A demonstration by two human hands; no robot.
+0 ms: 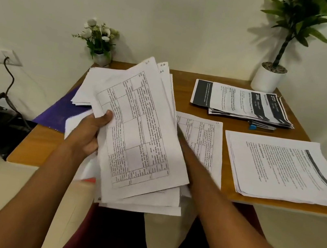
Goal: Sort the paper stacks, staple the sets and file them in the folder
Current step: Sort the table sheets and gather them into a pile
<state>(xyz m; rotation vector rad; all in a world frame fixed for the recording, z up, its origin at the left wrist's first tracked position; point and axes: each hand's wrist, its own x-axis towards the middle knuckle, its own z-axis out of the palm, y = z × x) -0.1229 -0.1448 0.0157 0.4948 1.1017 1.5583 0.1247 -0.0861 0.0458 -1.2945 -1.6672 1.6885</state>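
Sorting is judged to be in hand: a fanned sheaf of papers [141, 133] is held over the surface's [184, 93] near edge, gripped by the left hand [90, 133]. The right hand [183, 148] is largely hidden beneath it, so its grip cannot be told. Next, the top sheet must be laid on the matching pile [200, 142].

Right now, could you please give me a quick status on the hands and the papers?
Left hand grips the fanned bundle; right hand mostly hidden beneath it. Three piles on the table; purple folder lies at left.
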